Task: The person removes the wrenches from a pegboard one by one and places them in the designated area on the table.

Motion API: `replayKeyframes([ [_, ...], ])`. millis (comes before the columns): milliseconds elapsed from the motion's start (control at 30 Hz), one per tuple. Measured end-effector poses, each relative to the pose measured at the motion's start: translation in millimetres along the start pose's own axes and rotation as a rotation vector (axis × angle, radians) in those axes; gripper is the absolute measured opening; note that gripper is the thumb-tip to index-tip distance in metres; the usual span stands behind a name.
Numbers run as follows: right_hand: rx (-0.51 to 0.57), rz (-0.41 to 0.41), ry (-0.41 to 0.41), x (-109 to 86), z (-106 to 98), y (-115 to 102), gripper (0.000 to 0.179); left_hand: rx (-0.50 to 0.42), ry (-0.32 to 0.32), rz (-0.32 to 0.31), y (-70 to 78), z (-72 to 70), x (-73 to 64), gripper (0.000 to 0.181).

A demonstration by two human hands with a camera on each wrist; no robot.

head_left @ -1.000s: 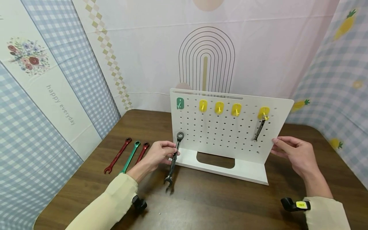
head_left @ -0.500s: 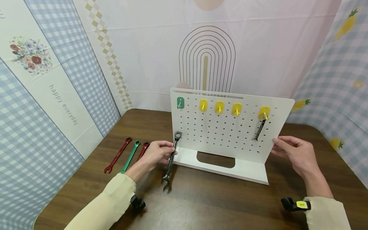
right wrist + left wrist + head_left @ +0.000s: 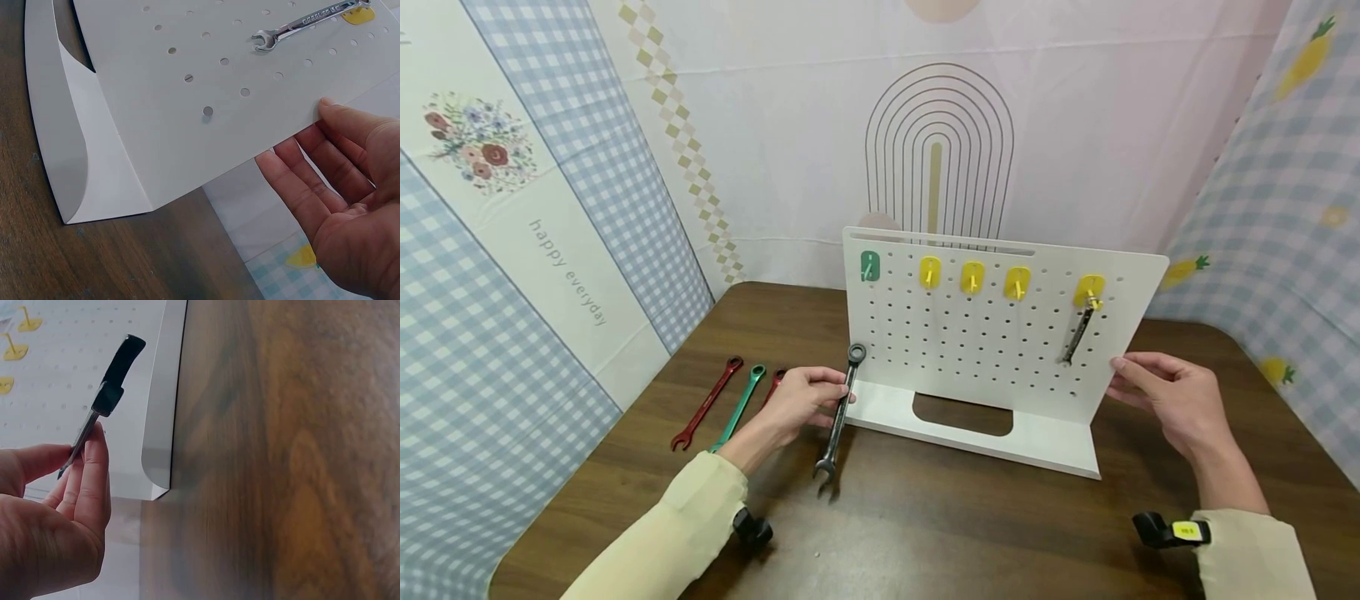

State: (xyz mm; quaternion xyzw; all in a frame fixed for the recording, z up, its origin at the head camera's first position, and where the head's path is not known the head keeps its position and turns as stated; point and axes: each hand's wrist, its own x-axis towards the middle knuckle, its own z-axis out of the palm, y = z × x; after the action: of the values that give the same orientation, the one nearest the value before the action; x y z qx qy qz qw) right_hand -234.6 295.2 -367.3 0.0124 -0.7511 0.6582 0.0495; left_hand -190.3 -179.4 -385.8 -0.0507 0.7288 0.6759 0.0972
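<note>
My left hand [image 3: 805,403] pinches a dark combination wrench [image 3: 839,421] between thumb and fingers, ring end up and open end down, in front of the pegboard's left edge. In the left wrist view the wrench [image 3: 107,394] shows nearly edge-on, its open end toward the camera. The white pegboard [image 3: 970,350] stands upright on its base. My right hand [image 3: 1176,400] grips its right edge, thumb on the front and fingers behind. A small silver wrench [image 3: 1078,335] hangs from the rightmost yellow hook [image 3: 1089,291]; the right wrist view shows this silver wrench [image 3: 300,26] as well.
A green hook [image 3: 869,266] and several yellow hooks, one a yellow hook [image 3: 973,277], line the board's top. On the wooden table [image 3: 955,533], left of my left hand, lie a red wrench [image 3: 707,404], a green wrench [image 3: 741,408] and another red wrench [image 3: 774,386], partly hidden.
My left hand has moved a little to the left with the dark wrench, carrying its ring end toward the board's left edge. My right hand has stayed on the board's right edge.
</note>
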Motion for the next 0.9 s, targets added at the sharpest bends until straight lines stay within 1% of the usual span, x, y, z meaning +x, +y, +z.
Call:
replayKeyframes([
  [133,0.013,-0.002,-0.002,0.1,0,1,0.035,-0.009,-0.006,0.002,-0.8,-2.1,0.2,0.025],
  [400,0.031,-0.002,-0.008,0.6,-1,2,0.034,-0.008,0.007,0.007,-2.7,-7.5,0.9,0.024],
  [567,0.022,-0.001,-0.006,0.9,-1,1,0.035,0.006,0.009,0.012,-3.9,-10.8,0.4,0.025],
  [733,0.010,-0.001,-0.005,0.5,-1,1,0.036,0.043,0.010,0.010,-5.6,-15.1,0.9,0.027],
  [900,0.018,-0.003,-0.006,0.5,-1,1,0.035,0.041,0.012,0.019,-3.3,-20.7,-0.1,0.027],
])
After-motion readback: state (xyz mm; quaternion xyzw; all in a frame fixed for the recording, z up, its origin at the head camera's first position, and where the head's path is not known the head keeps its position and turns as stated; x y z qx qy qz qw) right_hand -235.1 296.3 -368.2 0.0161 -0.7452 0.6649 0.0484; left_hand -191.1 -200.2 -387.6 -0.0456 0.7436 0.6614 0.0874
